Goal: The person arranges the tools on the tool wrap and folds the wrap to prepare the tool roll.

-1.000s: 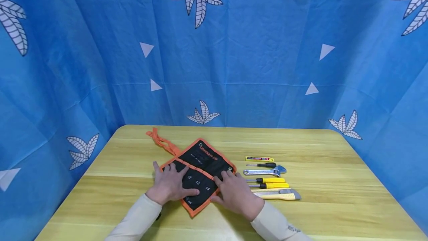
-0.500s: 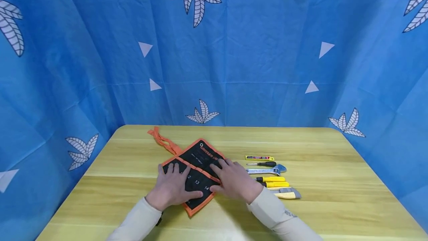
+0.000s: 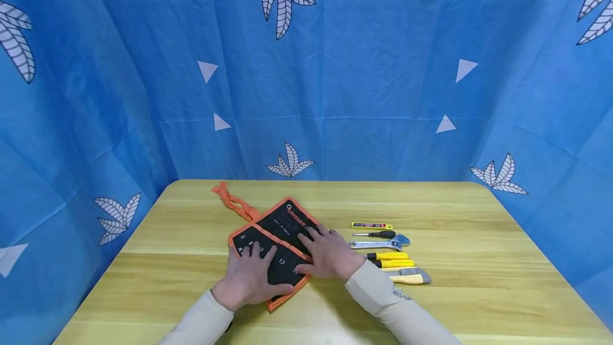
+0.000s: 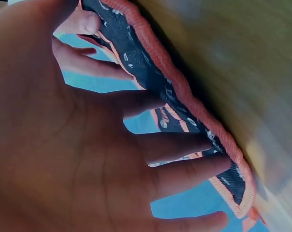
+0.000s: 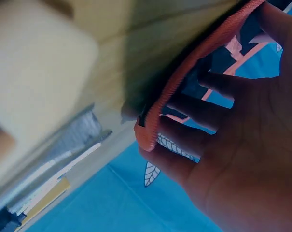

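A black fabric tool pouch [image 3: 282, 244] with orange trim and numbered pockets lies spread at an angle on the table. My left hand [image 3: 248, 278] rests on its lower left part, fingers spread and fairly straight, thumb reaching toward the lower corner. In the left wrist view the fingertips [image 4: 218, 164] touch the black cloth by the orange edge. My right hand [image 3: 330, 254] lies over the pouch's right corner, hiding part of the printed lettering. The right wrist view has its extended fingers [image 5: 199, 111] on the pouch, along the orange border. Neither hand grips anything.
Right of the pouch lie a yellow blade case [image 3: 371, 226], a small black screwdriver [image 3: 383, 235], an adjustable wrench [image 3: 383, 244], two yellow-handled screwdrivers [image 3: 392, 256] and a utility knife [image 3: 413, 277]. An orange tie strap [image 3: 234, 202] trails to the back left. A blue curtain [image 3: 325, 79] hangs behind.
My left hand has slid down toward me, uncovering pocket numbers at the left. The right hand has moved up onto the pouch's right corner, which it now covers.
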The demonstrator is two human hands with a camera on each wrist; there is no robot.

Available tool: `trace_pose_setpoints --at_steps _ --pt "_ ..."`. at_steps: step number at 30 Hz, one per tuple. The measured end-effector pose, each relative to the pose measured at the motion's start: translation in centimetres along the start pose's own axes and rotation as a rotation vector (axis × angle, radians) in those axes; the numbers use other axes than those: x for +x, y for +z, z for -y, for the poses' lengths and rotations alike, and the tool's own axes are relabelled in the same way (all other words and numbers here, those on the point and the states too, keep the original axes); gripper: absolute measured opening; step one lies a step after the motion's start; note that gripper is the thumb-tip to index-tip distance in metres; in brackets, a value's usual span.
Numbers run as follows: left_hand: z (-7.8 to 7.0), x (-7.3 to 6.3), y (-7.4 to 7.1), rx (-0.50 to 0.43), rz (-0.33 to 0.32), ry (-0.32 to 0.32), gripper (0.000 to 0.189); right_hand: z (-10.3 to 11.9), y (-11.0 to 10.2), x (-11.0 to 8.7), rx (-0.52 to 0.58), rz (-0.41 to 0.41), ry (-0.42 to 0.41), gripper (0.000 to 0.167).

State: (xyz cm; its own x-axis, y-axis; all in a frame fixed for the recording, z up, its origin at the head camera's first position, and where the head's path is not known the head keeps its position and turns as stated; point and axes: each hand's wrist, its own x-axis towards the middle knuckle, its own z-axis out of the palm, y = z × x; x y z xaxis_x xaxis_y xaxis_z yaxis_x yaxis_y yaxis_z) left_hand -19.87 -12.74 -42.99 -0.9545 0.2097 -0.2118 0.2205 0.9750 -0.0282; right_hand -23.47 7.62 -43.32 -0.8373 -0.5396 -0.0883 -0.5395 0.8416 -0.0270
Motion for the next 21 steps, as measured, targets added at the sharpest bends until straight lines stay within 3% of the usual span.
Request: trace_pose_setpoints --at_steps 11,21 --pt "0.8 0.1 0.1 -0.083 0.019 0.022 0.107 0.7 0.6 -0.4 -0.006 0.019 0.019 0.081" --pt "1.7 0.4 -0.3 -0.14 0.089 0.08 0.104 1.1 0.7 -1.2 0.051 0.009 0.043 0.082"
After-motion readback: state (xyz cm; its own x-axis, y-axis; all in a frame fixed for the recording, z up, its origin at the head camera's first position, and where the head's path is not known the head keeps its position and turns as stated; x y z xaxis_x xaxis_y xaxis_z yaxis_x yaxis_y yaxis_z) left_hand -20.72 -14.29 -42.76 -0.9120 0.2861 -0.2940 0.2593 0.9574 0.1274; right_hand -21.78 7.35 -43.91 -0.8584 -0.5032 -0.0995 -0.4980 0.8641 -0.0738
